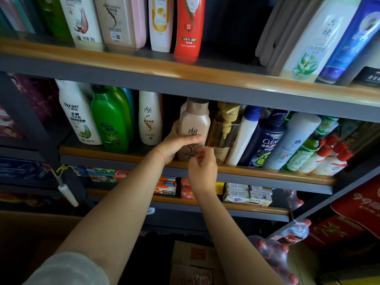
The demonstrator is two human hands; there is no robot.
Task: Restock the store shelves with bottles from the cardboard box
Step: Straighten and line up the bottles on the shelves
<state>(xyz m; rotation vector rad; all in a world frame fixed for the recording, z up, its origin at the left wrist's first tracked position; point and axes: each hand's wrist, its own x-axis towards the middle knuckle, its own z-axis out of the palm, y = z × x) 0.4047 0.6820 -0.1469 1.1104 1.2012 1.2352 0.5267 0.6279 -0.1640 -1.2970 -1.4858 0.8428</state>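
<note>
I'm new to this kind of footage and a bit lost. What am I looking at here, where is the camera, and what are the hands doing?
There is no machine: these are a person's two bare hands, filmed by one wide-angle camera worn on the head, looking forward and down. In front is a store shelf unit; the middle shelf carries upright shampoo bottles, such as a green bottle and a dark Clear bottle. The left hand grips a beige bottle standing on that shelf. The right hand hovers just in front with loosely curled fingers, holding nothing. A cardboard box lies below.
</note>
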